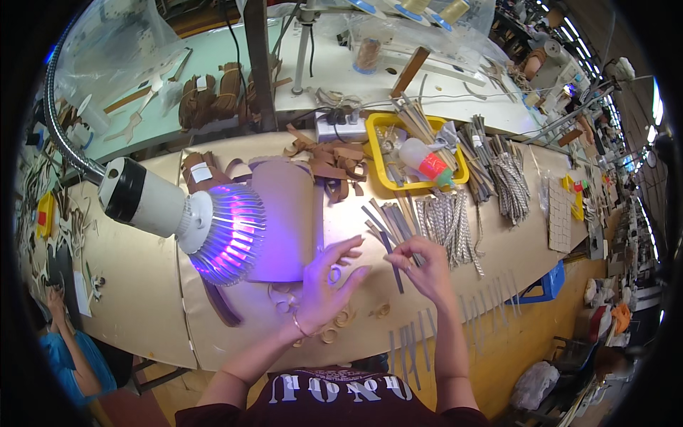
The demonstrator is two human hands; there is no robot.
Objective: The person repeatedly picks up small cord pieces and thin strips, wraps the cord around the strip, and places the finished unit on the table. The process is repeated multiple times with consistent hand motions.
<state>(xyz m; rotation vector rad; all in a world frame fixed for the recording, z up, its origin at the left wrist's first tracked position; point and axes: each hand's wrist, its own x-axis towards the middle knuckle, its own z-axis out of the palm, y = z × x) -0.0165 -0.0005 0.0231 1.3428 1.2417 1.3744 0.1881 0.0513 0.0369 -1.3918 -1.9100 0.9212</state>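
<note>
My left hand is open over the table, its thumb and fingers spread, with nothing visible between them. Small pale tape-like rings lie beside and under that hand. To its right, my right hand is closed in a pinch on a narrow dark grey strip. A loose bunch of similar grey strips lies just beyond the right fingers. Braided light cords are spread to the right of that bunch. More thin grey strips hang along the table's near edge.
A lamp with a finned head glows purple at the left over a brown sheet. Behind lie brown leather scraps and a yellow basket holding a bottle. Another person's arm shows at the far left.
</note>
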